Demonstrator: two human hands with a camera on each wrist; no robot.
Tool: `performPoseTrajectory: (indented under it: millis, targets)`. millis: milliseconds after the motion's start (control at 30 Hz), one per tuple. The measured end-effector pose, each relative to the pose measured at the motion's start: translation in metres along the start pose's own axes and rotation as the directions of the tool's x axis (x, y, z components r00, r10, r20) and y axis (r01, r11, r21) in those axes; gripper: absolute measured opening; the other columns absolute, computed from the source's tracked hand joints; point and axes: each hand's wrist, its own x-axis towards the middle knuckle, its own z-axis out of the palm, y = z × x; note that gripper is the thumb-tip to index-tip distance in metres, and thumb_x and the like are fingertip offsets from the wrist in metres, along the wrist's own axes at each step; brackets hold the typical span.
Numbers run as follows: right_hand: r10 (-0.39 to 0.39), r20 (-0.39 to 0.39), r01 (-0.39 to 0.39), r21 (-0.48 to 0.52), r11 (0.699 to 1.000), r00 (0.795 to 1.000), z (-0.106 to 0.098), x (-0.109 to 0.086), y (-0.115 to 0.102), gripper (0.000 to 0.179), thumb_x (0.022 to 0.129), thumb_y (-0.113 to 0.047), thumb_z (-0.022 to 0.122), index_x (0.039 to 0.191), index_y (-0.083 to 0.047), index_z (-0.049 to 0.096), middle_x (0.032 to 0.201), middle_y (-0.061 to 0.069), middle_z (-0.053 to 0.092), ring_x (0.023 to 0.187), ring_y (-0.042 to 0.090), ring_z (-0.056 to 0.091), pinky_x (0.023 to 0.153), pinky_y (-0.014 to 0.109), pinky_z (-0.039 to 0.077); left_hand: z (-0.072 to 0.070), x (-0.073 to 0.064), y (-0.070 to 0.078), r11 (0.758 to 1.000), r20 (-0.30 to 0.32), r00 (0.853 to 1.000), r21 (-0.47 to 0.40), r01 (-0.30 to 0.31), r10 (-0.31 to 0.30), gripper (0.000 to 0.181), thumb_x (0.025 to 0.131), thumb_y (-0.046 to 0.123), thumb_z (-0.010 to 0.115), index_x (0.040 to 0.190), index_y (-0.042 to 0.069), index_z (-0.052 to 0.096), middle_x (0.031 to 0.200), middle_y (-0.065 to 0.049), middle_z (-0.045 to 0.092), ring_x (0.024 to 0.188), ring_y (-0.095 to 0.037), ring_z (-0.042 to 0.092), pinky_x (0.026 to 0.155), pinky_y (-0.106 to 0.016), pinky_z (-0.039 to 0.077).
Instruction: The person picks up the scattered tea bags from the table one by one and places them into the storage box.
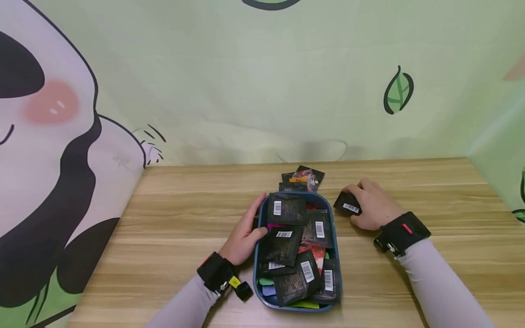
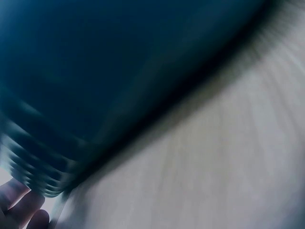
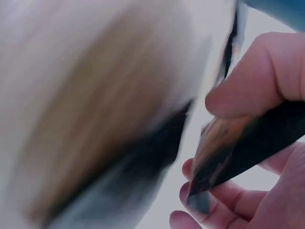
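A blue basket (image 1: 256,282) is heaped with black square packets (image 1: 283,246) that carry white barcode labels. My left hand (image 1: 242,237) holds its left side, thumb at the rim and fingers along the outer wall. In the left wrist view the basket's wall (image 2: 119,62) fills the upper left, with fingertips (image 2: 24,210) at its ribbed end. To the right of the basket, my right hand (image 1: 375,205) pinches a black packet (image 1: 347,203) close to the tabletop. The right wrist view shows this packet (image 3: 224,162) between thumb and fingers.
Behind the basket lies a small pile of black and coloured packets (image 1: 301,178). Green, purple and red pieces show among the packets inside the basket. The wooden table (image 1: 184,205) ends at a cloth backdrop (image 1: 246,91) with a printed panda and leaves.
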Motion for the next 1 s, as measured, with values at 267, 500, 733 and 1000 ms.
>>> performPoseTrajectory:
  millis: [267, 500, 733, 1000]
  targets:
    - [-0.121, -0.100, 0.127, 0.058, 0.990, 0.988, -0.017, -0.002, -0.016, 0.074, 0.070, -0.020, 0.078, 0.140, -0.010, 0.056, 0.115, 0.013, 0.050, 0.101, 0.028, 0.048, 0.087, 0.045, 0.045, 0.000, 0.000, -0.001, 1.000, 0.006, 1.000, -0.005, -0.008, 0.008, 0.074, 0.096, 0.013, 0.048, 0.163, 0.023, 0.017, 0.162, 0.003, 0.027, 0.145, -0.019, 0.029, 0.116, -0.054, 0.021]
    - [-0.213, -0.164, 0.228, 0.079, 0.971, 0.963, -0.034, -0.007, -0.039, 0.078, 0.068, -0.020, 0.080, 0.141, -0.012, 0.055, 0.122, 0.010, 0.050, 0.106, 0.026, 0.047, 0.088, 0.044, 0.045, 0.001, 0.001, -0.002, 1.000, 0.015, 1.000, -0.015, -0.009, 0.010, 0.075, 0.096, 0.013, 0.048, 0.163, 0.021, 0.016, 0.162, 0.004, 0.028, 0.145, -0.019, 0.031, 0.116, -0.053, 0.022]
    - [-0.344, -0.190, 0.369, 0.119, 0.922, 0.920, -0.037, -0.010, -0.067, 0.077, 0.067, -0.022, 0.080, 0.139, -0.013, 0.056, 0.120, 0.002, 0.049, 0.106, 0.020, 0.046, 0.088, 0.038, 0.044, 0.001, 0.001, 0.000, 0.999, 0.013, 1.000, -0.036, -0.002, 0.003, 0.074, 0.097, 0.012, 0.048, 0.163, 0.024, 0.017, 0.162, 0.003, 0.027, 0.145, -0.019, 0.030, 0.116, -0.053, 0.021]
    - [-0.382, -0.197, 0.414, 0.161, 0.896, 0.903, -0.032, -0.013, -0.082, 0.083, 0.066, -0.027, 0.082, 0.143, -0.017, 0.053, 0.127, 0.001, 0.047, 0.111, 0.019, 0.047, 0.089, 0.038, 0.045, 0.001, 0.000, 0.001, 0.999, 0.015, 1.000, -0.050, 0.010, -0.010, 0.075, 0.096, 0.011, 0.048, 0.162, 0.028, 0.018, 0.162, 0.003, 0.028, 0.142, -0.020, 0.034, 0.114, -0.052, 0.026]
